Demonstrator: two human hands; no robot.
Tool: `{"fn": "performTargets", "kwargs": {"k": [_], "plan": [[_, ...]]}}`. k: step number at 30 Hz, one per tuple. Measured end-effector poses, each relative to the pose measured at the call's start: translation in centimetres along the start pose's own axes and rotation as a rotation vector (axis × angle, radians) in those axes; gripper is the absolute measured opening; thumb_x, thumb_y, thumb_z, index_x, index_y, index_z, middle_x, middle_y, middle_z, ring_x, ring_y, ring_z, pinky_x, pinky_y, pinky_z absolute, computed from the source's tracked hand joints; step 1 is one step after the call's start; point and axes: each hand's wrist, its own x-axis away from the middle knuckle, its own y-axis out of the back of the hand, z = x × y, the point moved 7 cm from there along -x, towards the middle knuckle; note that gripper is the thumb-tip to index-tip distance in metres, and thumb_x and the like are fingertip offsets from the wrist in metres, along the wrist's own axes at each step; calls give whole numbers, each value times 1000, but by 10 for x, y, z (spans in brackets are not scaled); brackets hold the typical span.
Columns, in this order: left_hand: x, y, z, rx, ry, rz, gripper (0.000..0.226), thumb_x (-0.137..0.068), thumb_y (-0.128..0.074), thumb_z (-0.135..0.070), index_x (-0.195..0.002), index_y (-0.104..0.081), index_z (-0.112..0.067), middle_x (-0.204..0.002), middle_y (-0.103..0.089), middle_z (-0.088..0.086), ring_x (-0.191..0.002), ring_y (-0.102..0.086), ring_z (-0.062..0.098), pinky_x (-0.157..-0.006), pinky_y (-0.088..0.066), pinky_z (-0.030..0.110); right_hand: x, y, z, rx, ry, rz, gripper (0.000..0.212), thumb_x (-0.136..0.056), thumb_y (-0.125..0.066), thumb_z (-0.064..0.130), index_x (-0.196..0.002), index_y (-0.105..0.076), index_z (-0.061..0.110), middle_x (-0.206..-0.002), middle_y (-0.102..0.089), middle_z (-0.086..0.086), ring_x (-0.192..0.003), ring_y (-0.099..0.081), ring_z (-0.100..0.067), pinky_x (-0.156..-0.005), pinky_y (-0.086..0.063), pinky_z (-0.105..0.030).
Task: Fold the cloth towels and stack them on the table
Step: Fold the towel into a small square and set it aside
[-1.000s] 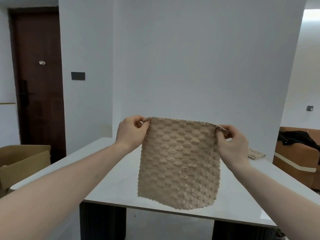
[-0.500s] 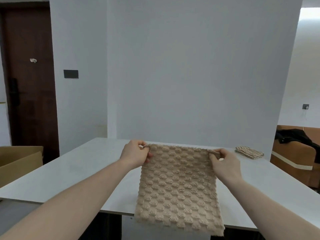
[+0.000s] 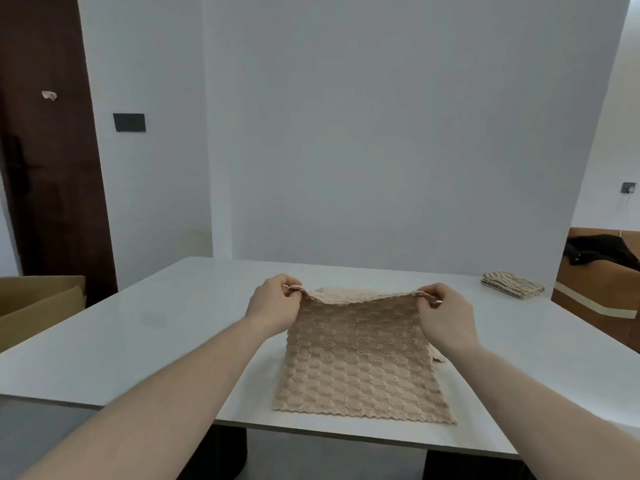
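Note:
A beige, bumpy-textured cloth towel (image 3: 360,362) lies with its near part on the white table (image 3: 166,327), its zigzag hem close to the front edge. My left hand (image 3: 275,304) pinches the towel's far left corner and my right hand (image 3: 441,315) pinches the far right corner, both held a little above the tabletop. The far edge sags between them. A small stack of folded striped towels (image 3: 512,285) sits at the table's far right.
A cardboard box (image 3: 38,306) stands left of the table below a dark brown door (image 3: 45,161). A brown sofa with a black garment (image 3: 599,251) is at the right. A white wall rises right behind the table.
Both hands have come down and forward with the towel. It hung free in the air before; now its lower part lies flat on the table.

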Motion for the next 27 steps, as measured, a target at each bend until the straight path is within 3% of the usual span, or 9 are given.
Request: {"fn": "performTargets", "kwargs": {"k": [6,10,15,19,27], "plan": [[5,3,11,24,-3,29,14,-95,-62,-24,-89,-66,-37,-100,-74,-5,-73,-65,20,-81,-60,39,10,3,-5,22,-14,55,15,-99,-56,13,-96,-69,20,-82,-70,5,-65,-63,-3,-52,-40,-15],[23,5,14,53,-23,38,10,-93,-66,-24,-93,-70,-34,-95,-75,-5,-69,-65,15,-74,-56,32,26,13,-8,78,28,97,21,-93,-55,10,-90,-69,25,-85,-72,5,-74,-66,-10,-61,-48,-25],[57,3,24,-42,-79,74,15,-93,-67,-24,-103,-72,-34,-101,-74,-15,-90,-67,3,-90,-55,29,50,22,-20,190,82,184,22,-90,-59,11,-85,-67,31,-91,-71,15,-93,-63,0,-72,-48,-27],[83,2,32,-133,-110,94,20,-91,-65,-25,-106,-72,-37,-99,-72,-22,-91,-66,-2,-92,-54,29,68,29,-26,243,102,225,22,-88,-61,11,-82,-66,32,-89,-70,20,-96,-62,5,-76,-48,-26],[118,-3,51,-358,-154,166,27,-91,-58,-35,-112,-67,-49,-109,-67,-25,-104,-64,-1,-94,-51,27,100,29,-46,378,125,340,14,-83,-64,21,-79,-65,34,-85,-70,19,-77,-66,1,-78,-56,-32]]}}
